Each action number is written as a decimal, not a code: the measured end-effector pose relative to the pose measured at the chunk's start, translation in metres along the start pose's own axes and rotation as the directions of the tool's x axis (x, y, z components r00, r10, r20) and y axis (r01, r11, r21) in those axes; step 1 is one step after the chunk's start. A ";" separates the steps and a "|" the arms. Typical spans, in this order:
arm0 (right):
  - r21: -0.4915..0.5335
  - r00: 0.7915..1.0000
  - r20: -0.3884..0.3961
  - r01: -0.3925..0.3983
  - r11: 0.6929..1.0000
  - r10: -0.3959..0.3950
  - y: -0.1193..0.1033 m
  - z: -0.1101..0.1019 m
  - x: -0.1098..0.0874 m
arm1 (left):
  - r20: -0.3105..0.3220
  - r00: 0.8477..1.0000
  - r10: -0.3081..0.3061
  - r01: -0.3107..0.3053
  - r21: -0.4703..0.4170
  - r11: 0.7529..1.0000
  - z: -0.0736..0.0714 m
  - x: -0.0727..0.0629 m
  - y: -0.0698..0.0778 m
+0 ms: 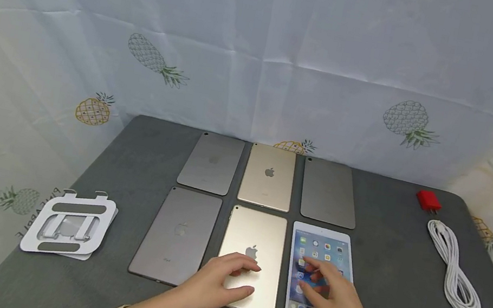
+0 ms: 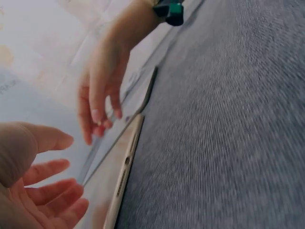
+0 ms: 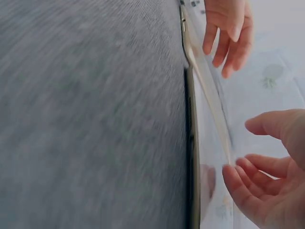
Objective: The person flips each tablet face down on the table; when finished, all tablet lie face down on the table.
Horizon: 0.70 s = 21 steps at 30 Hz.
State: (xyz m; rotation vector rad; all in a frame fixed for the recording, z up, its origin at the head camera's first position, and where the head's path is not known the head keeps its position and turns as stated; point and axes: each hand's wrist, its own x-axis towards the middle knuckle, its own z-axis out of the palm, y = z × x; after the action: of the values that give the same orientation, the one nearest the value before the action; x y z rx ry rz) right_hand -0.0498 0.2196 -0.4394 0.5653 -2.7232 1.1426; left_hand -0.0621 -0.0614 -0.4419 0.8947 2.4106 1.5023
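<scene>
My left hand [image 1: 218, 286] hovers over the lower part of a gold tablet [image 1: 260, 231] lying back up in the front row. Its fingers are loosely bent and hold nothing. Over the lit screen of a white-framed tablet [image 1: 334, 246] at front right is my right hand [image 1: 333, 299], thumb and fingers apart. In the left wrist view, a gap shows between the left hand [image 2: 45, 186] and the gold tablet's edge [image 2: 125, 167]. The right wrist view shows the right hand [image 3: 269, 183] relaxed beside the white-framed tablet [image 3: 205, 124]. A grey tablet [image 1: 174, 237] lies front left, back up.
Behind lie a grey tablet [image 1: 211, 164], another gold tablet [image 1: 266, 188] and a darker grey tablet [image 1: 330, 193]. A folded white stand [image 1: 70, 225] is at the left. On the right are a red charger plug [image 1: 428, 200] and a coiled white cable [image 1: 455, 273]. A pineapple-print curtain [image 1: 263, 58] hangs behind.
</scene>
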 end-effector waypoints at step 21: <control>0.072 0.859 0.101 -0.510 0.857 0.503 0.029 -0.051 -0.015 | 0.260 0.912 -0.317 0.395 -0.767 0.506 0.046 0.042 0.023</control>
State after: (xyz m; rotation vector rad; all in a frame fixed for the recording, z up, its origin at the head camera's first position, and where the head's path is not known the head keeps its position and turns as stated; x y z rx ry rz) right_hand -0.0479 0.2787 -0.4262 -0.1288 -2.9921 1.3865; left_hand -0.0673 0.0043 -0.4372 0.2041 1.3760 2.0035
